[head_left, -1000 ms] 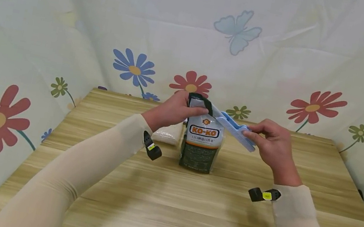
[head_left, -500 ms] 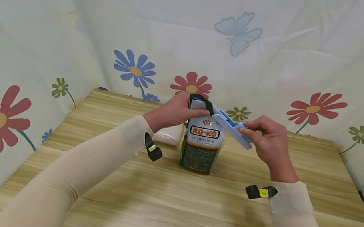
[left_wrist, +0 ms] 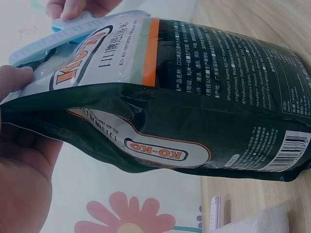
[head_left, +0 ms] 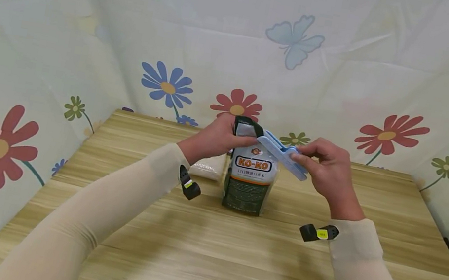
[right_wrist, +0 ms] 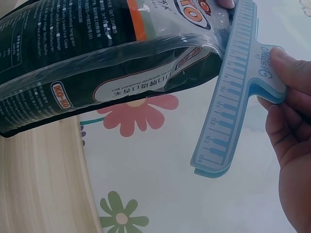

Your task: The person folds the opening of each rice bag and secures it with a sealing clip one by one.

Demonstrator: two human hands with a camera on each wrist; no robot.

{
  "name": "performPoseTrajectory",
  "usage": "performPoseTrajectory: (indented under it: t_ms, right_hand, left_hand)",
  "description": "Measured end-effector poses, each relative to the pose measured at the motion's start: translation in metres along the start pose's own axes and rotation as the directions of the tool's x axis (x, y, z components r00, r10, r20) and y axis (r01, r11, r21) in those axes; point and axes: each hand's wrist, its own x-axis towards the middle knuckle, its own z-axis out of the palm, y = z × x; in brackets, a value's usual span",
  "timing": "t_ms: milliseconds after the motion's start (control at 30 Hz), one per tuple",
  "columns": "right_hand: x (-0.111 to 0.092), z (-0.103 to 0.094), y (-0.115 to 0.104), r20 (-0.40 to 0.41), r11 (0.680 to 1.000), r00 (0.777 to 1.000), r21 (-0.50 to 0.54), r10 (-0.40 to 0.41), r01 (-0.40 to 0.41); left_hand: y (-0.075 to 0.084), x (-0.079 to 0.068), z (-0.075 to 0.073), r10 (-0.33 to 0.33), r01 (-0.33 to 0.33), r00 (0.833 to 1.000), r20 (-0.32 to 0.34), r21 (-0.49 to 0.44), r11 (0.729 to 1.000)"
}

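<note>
A green and silver KO-KO rice bag stands upright on the wooden table, its top folded over. My left hand pinches the left side of that folded top, thumb in front. With thumb and fingers my right hand squeezes the handle of a light blue clip. The clip's long bar, printed with a ruler and piano keys in the right wrist view, slants across the bag's upper right edge, close to my left thumb. In the left wrist view the bag shows its printed panel and side gusset.
Behind my left hand, a clear packet of white grains lies on the table, left of the bag. A cloth backdrop with flowers and a butterfly hangs behind and at the sides.
My right hand has moved left and slightly up, sliding the clip further along the bag's folded top toward my left thumb. My left hand keeps its hold, nearly still.
</note>
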Motion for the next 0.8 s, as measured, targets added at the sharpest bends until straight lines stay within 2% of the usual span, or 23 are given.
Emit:
performPoseTrajectory:
  t_ms: [400, 600, 800]
  right_hand:
    - [0.007, 0.003, -0.004, 0.020, 1.000, 1.000, 0.013, -0.023, 0.023]
    - [0.012, 0.006, -0.008, 0.020, 0.999, 1.000, 0.036, -0.018, 0.017]
    - [0.017, 0.009, -0.010, 0.031, 0.997, 0.997, 0.035, -0.067, 0.066]
  left_hand:
    - [-0.006, 0.004, 0.002, 0.048, -0.048, 0.999, 0.000, -0.017, 0.999]
    - [-0.005, 0.003, 0.002, 0.049, -0.049, 0.999, -0.002, -0.002, 0.999]
    - [-0.003, 0.002, 0.003, 0.050, -0.050, 0.999, 0.007, 0.003, 0.999]
